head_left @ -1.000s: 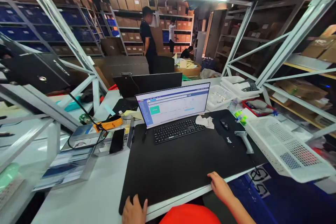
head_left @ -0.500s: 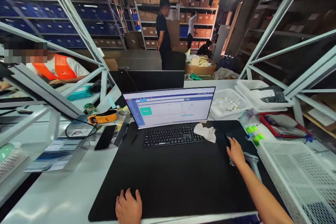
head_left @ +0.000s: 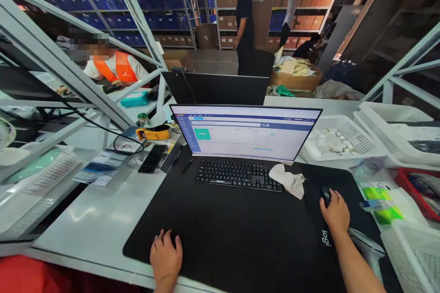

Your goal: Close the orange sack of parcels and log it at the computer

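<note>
My right hand (head_left: 335,214) lies over a black computer mouse (head_left: 326,196), fingers curved around it, on a dark pad marked "logi". A grey handheld barcode scanner (head_left: 367,245) lies beside my right wrist. My left hand (head_left: 166,254) rests at the front edge of the black desk mat (head_left: 220,224), fingers extended and nothing in them. A black keyboard (head_left: 237,176) sits below the lit monitor (head_left: 247,135), which shows a page with a green block. A crumpled white tissue (head_left: 288,180) covers the keyboard's right end.
White baskets (head_left: 343,139) and a red tray (head_left: 417,192) stand on the right. To the left lie a black phone (head_left: 152,159), a yellow strapped item (head_left: 154,133) and pens. A co-worker in an orange vest (head_left: 118,67) sits at the left, beyond metal frame bars.
The view has turned left and tilted down, so the surroundings sit farther right in the picture. My right hand stays on the mouse and my left hand stays on the mat.
</note>
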A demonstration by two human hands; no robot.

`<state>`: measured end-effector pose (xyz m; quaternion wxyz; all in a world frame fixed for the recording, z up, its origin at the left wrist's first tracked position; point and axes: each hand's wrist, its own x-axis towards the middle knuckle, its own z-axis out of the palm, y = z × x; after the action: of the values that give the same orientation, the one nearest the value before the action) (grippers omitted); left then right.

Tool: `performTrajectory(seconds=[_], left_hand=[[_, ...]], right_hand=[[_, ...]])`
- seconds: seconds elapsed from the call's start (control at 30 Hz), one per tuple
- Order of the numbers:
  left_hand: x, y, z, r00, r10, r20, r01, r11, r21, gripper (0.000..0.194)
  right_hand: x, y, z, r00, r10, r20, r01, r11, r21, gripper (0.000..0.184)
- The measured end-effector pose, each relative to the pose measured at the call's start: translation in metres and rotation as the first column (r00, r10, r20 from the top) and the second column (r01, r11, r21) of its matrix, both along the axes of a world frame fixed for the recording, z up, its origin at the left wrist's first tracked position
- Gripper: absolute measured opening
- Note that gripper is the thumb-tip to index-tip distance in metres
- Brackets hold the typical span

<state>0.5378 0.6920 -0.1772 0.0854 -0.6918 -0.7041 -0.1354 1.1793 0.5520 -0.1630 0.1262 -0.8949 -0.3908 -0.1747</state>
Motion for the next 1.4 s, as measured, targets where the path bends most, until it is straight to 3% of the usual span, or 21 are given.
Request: performTrajectory(seconds=[0.17, 0.33, 0.83, 1.4], left_hand=[[-0.001, 0.0, 0.0, 1.0, -0.013, -0.025, 0.014, 1.0, 0.027, 0.057], [-0.001, 0.001, 0.0, 0.999, -0.017, -0.048, 0.019, 0.999, 0.043, 0.058], [-0.002, 0.004, -0.002, 0.999, -0.02, -0.044, 0.023, 0.997, 0.07, 0.059], [-0.001, -0.001, 0.001, 1.0, 0.006, -0.009, -0.006, 1.0, 0.01, 0.051]], right_hand=[[0.004, 0.002, -0.003, 1.0, 0.007, 0.003, -0.007, 0.997, 0.082, 0.06], [0.005, 0.006, 0.003, 0.998, 0.047, 0.034, -0.048, 0.999, 0.024, 0.053], [0.006, 0.009, 0.005, 0.994, 0.063, 0.086, -0.066, 0.997, 0.031, 0.049], [0.004, 0.006, 0.003, 1.0, 0.022, -0.018, -0.02, 0.998, 0.066, 0.051]])
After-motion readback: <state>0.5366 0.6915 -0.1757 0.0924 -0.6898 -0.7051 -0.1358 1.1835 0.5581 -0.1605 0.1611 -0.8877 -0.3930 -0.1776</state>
